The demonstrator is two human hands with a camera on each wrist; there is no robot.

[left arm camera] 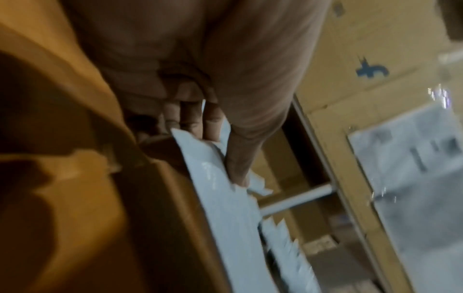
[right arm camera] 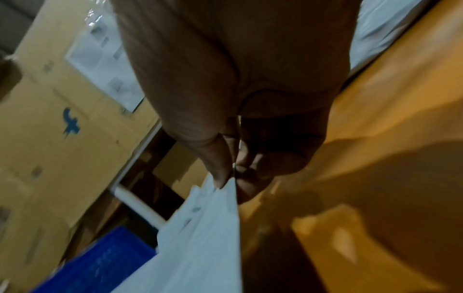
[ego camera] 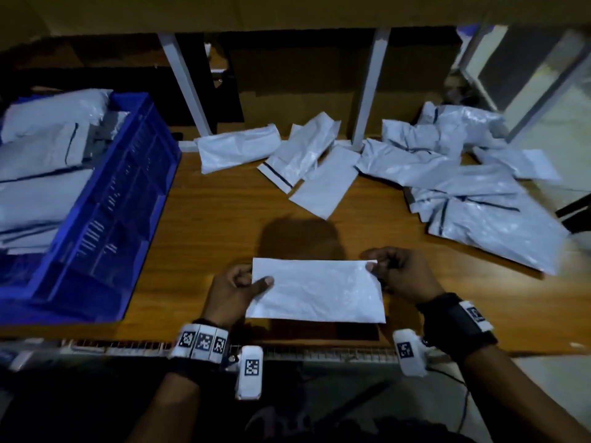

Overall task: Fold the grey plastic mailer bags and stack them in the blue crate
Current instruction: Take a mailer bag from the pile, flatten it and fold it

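Fingers hidden behind mailer

Grey mailer bags, some with dark stripe; blue crate; brown wooden table; black-white checker wrist tags.

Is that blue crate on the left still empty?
No: in the head view the crate already holds a pile of folded grey bags, stacked up to about its rim.
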